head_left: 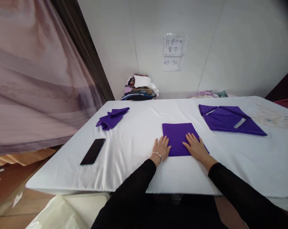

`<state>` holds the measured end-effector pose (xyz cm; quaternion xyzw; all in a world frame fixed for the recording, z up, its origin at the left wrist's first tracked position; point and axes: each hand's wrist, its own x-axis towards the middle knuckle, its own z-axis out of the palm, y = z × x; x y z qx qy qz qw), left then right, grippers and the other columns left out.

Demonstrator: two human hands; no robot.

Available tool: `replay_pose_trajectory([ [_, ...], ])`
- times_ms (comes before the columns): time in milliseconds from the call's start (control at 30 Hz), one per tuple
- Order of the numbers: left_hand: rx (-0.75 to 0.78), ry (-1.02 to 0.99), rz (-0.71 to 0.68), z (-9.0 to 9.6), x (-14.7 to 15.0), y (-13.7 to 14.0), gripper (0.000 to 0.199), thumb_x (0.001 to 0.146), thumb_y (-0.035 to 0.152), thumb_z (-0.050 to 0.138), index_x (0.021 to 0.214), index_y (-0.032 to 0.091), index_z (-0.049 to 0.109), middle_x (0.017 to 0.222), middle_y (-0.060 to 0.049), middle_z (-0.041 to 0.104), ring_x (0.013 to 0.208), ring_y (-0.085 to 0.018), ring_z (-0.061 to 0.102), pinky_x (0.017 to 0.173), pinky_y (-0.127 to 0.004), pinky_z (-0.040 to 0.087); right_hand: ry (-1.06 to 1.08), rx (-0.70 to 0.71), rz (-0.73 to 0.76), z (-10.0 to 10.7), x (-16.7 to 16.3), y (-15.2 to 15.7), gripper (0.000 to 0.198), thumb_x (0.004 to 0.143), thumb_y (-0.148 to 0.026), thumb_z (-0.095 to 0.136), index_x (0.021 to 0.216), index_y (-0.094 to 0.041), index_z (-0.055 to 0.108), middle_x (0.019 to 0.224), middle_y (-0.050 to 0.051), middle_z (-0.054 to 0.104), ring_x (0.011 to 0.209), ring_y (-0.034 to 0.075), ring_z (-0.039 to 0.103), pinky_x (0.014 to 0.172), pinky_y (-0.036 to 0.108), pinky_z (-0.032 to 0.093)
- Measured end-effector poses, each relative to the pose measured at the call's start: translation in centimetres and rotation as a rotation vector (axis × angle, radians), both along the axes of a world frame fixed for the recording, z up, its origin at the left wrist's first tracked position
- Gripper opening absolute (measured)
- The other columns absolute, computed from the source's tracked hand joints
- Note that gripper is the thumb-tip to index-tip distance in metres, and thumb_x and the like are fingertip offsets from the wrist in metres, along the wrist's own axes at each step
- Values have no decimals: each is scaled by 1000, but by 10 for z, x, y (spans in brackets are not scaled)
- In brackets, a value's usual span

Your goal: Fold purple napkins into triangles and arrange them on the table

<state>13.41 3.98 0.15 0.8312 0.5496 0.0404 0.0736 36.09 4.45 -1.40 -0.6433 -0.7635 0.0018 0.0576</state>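
Observation:
A purple cloth napkin (177, 140), folded to a flat square, lies on the white-covered table (139, 140) in front of me. My left hand (162, 147) rests at its left edge, fingers stretched out and partly on the cloth. On its right side my right hand (195, 147) lies flat with the fingers spread. Neither hand grips anything. Farther right is a larger folded purple cloth (227, 119) with pale strips showing on it. A crumpled purple cloth (112, 119) sits toward the far left of the table.
A black phone (93, 152) lies near the table's left edge. Behind the table, a pile of folded clothes (141, 87) stands by the wall, with more fabric (205, 94) to its right. A pink curtain (39, 76) hangs at left. Handwritten paper signs (174, 46) are on the wall.

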Motion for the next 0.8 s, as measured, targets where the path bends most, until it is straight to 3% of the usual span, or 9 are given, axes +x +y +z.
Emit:
replay_pose_trajectory([
  [200,5,-40,77,14,20,-6,53,91,40,19,138,17,28,148,-4,23,136,-23,15,109,-52,13,-75,-8,-76,-6,32,-3,60,90,-49,16,140,-18,26,147,8,24,134,27,16,103,54,17],
  [333,142,-96,-30,18,65,-9,55,91,42,17,137,17,30,147,-5,25,136,-22,11,109,-52,10,-88,0,-74,-5,29,-4,59,90,-48,15,140,-18,27,147,8,24,134,26,17,102,54,19],
  [433,139,-77,-51,10,86,-4,55,91,42,16,137,16,31,147,-5,24,136,-22,11,110,-52,8,-85,-5,-72,-3,28,-4,59,90,-48,15,140,-17,28,147,8,24,134,26,17,102,54,19],
  [600,43,-39,28,-4,66,3,61,89,49,13,140,17,25,148,-6,22,137,-23,9,110,-51,8,-89,4,-67,-4,30,-4,60,90,-49,17,139,-17,29,147,8,25,134,26,18,102,54,20],
  [800,15,5,120,-1,22,-1,61,89,49,13,141,18,21,150,-5,15,137,-24,8,108,-55,8,-68,8,-68,-8,30,-2,61,89,-50,18,140,-18,27,147,9,24,134,28,17,102,54,19],
])
